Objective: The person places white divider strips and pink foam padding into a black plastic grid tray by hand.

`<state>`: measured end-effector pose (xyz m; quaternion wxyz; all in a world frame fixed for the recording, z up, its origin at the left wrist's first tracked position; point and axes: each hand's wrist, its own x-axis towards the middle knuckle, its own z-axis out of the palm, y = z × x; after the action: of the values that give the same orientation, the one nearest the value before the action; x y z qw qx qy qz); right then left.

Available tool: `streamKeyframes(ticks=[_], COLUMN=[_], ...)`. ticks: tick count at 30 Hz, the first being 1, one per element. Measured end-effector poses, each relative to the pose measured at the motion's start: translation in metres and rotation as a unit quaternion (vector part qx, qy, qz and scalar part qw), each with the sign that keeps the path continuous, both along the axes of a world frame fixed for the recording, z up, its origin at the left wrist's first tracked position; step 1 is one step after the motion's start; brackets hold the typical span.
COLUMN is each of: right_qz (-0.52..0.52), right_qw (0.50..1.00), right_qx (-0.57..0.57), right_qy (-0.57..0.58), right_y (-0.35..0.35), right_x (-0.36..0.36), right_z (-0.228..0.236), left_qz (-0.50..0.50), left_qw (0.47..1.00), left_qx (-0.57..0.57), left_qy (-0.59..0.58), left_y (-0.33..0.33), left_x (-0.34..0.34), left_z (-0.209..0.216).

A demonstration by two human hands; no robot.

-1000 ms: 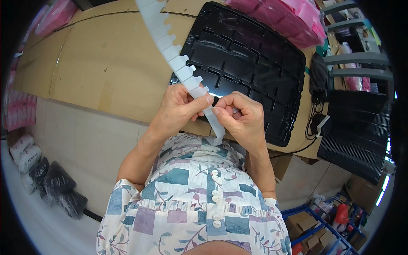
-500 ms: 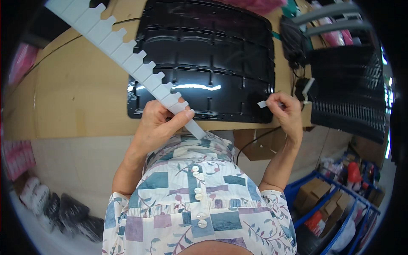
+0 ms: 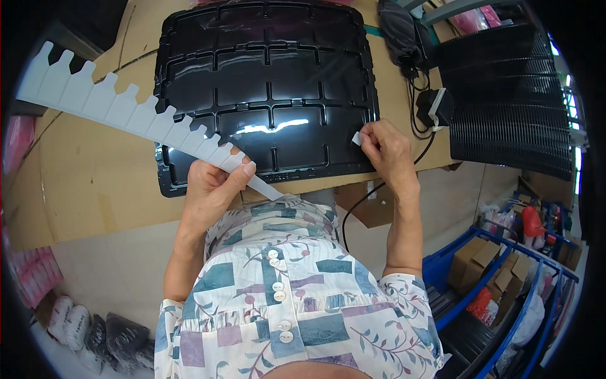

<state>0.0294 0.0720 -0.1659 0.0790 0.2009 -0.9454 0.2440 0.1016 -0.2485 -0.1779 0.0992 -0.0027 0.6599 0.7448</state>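
Observation:
My left hand (image 3: 216, 183) pinches a long white strip (image 3: 129, 115) with tabs cut along one edge, close to its near end. The strip slants up and away to the left, over the cardboard and a corner of the black plastic tray. Between the thumb and fingers of my right hand (image 3: 388, 150) is a small white tab (image 3: 356, 138), at the tray's right edge. The glossy black tray (image 3: 243, 148), with moulded ridges, lies flat on the table in front of me. Whether the tab touches the tray I cannot tell.
Brown cardboard (image 3: 95, 183) covers the table. To the right lie a black bag (image 3: 404, 35), cables with a black adapter (image 3: 434, 107) and a ribbed black panel (image 3: 505, 101). Blue crates (image 3: 454, 249) holding cardboard boxes stand at the lower right. Wrapped bundles (image 3: 120, 338) lie at the lower left.
My view has shifted, so the tray appears further left. The strip has swung to a flatter slant, still in my left hand. My right hand, keeping the small tab, is closer over the tray's edge.

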Motion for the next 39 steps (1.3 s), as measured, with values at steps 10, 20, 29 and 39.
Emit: streamKeyframes(ticks=[10, 20, 29, 39], right_qz=[0.024, 0.001, 0.054, 0.054], right_qw=[0.997, 0.991, 0.982, 0.642], right_qx=[0.064, 0.116, -0.170, -0.669], right_qy=[0.036, 0.072, -0.063, -0.370], right_y=[-0.009, -0.010, 0.015, -0.003], right_x=[0.004, 0.001, 0.000, 0.019], right_z=[-0.001, -0.004, 0.006, 0.007], left_qz=[0.022, -0.001, 0.012, -0.022], left_qw=[0.999, 0.999, 1.000, 0.994], left_qx=[-0.037, -0.028, 0.010, 0.061], left_qy=[0.025, 0.023, 0.000, -0.092], left_y=[0.004, 0.000, -0.001, 0.025], left_x=[0.000, 0.000, 0.000, -0.015], left_z=[-0.004, -0.010, -0.004, 0.029])
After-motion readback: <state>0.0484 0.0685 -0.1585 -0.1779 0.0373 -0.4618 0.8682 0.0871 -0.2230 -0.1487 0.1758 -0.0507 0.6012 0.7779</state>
